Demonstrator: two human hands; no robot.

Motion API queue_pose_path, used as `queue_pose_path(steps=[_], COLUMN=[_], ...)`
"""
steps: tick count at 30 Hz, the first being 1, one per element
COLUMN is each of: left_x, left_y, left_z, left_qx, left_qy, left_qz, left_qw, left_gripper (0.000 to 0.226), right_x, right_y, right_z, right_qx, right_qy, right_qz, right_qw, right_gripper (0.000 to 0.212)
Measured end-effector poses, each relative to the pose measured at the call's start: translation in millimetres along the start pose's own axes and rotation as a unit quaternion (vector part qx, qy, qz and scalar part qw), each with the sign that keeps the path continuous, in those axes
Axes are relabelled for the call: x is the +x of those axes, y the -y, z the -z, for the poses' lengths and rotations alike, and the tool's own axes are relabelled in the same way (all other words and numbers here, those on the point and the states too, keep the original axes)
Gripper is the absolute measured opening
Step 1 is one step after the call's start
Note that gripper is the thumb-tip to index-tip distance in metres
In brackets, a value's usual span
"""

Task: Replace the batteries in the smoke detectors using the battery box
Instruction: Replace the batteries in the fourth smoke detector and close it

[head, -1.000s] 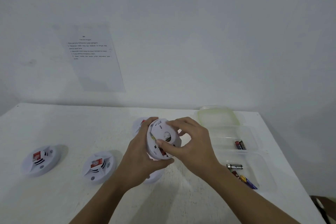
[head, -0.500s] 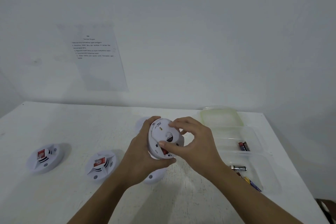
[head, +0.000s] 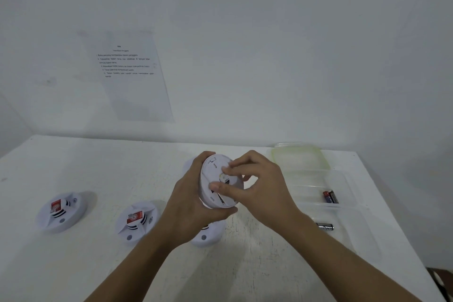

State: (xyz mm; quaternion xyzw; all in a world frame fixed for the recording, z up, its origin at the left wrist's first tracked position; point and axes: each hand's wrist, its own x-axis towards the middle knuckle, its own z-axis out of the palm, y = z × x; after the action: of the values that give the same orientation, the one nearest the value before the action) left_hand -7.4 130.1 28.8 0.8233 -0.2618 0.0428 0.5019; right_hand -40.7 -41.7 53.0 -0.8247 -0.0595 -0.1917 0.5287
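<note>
I hold a round white smoke detector (head: 215, 167) upright above the table, its back side facing me. My left hand (head: 188, 206) cups it from the left and below. My right hand (head: 257, 191) pinches at its back with thumb and fingers. Two more detectors (head: 61, 211) (head: 136, 220) with red labels lie on the table to the left, and a third (head: 208, 238) lies partly hidden under my left hand. The clear battery box (head: 348, 186) stands at the right, with two batteries (head: 331, 196) in its far compartment and another battery (head: 324, 226) in the near one.
The box's clear lid (head: 300, 155) lies behind the box by the wall. A printed sheet (head: 130, 73) hangs on the white wall. The white table (head: 98, 167) ends close to the box on the right.
The detector has turned slightly in my hands, and my right fingers have shifted across its back. The view has drifted a little to the left.
</note>
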Motion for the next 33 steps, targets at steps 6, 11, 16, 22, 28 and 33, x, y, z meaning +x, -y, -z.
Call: queue_pose_path(steps=[6,11,16,22,28,33], left_x=[3,5,8,16,15,15], left_y=[-1,-5,-6,-9,-13,-13], left_z=[-1,-1,0,4,6,6], left_qx=[0.020,0.018,0.027,0.017,-0.004,0.006], left_qy=[-0.002,-0.019,-0.009,0.006,0.019,0.027], left_qz=[-0.024,-0.037,-0.032,-0.036,-0.030,-0.031], left_qw=[1.000,0.999,0.999,0.999,0.999,0.999], left_gripper=[0.086,0.087,0.085,0.084,0.081,0.084], right_x=[7,13,18,17,20,23], right_y=[1,5,5,3,3,4], right_z=[2,3,4,8,21,22], right_qx=[-0.025,-0.016,-0.023,0.019,0.014,0.011], right_qy=[-0.026,-0.025,-0.020,-0.006,0.057,0.057], right_qz=[-0.019,-0.051,-0.074,-0.046,-0.038,-0.045], right_qw=[0.999,0.998,0.997,0.999,0.998,0.997], right_gripper=[0.043,0.057,0.057,0.051,0.053,0.058])
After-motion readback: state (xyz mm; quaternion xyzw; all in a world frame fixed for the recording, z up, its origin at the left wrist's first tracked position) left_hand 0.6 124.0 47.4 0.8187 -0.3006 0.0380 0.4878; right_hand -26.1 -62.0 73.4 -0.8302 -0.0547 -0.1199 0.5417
